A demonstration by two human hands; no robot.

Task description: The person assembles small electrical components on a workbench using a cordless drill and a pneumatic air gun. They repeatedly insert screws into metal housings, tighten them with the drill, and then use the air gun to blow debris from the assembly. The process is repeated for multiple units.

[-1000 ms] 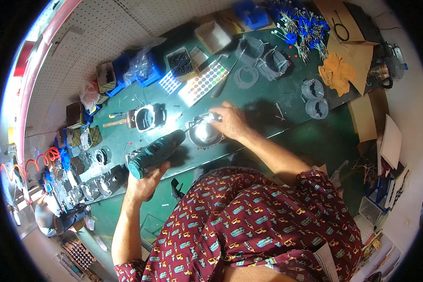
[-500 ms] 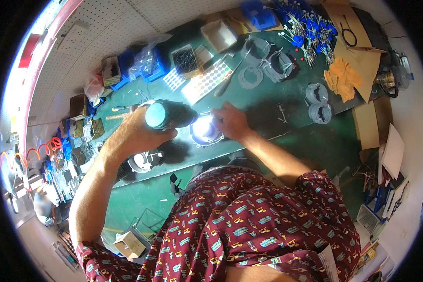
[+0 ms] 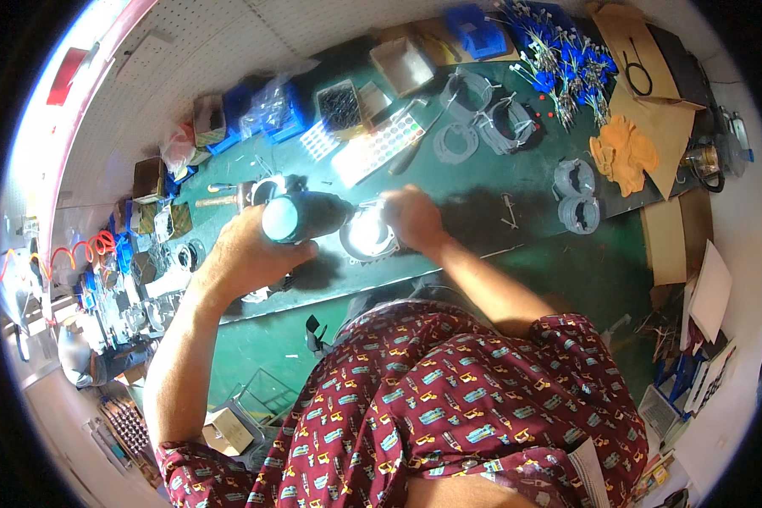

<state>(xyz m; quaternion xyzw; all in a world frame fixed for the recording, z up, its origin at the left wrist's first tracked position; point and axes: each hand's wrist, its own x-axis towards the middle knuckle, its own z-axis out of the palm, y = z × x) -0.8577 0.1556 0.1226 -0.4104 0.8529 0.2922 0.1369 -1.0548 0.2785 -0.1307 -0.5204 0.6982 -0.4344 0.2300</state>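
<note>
My left hand (image 3: 250, 250) is wrapped around a dark power drill with a teal end (image 3: 305, 218), held level over the bench. Its front points right, at the upper edge of a round, pale flanged housing (image 3: 366, 244). Bright light washes out the middle of that housing. At its upper right rim is my right hand (image 3: 415, 222), fingers curled together and slightly blurred; whatever they pinch is hidden. Below my left hand, another pale part (image 3: 258, 295) is mostly covered by the hand and wrist. A hammer (image 3: 220, 201) lies beyond my left hand.
The green bench (image 3: 474, 199) carries a sheet of round stickers (image 3: 381, 151), a box of small black pieces (image 3: 339, 106), grey rings (image 3: 577, 195), an orange glove (image 3: 625, 155) and blue-wrapped wire bundles (image 3: 567, 63). Blue bins (image 3: 284, 114) line the back left.
The view has shifted slightly. My left wrist and forearm now cover most of the pale part below them. The drill stays over the housing, and my right hand remains at its rim.
</note>
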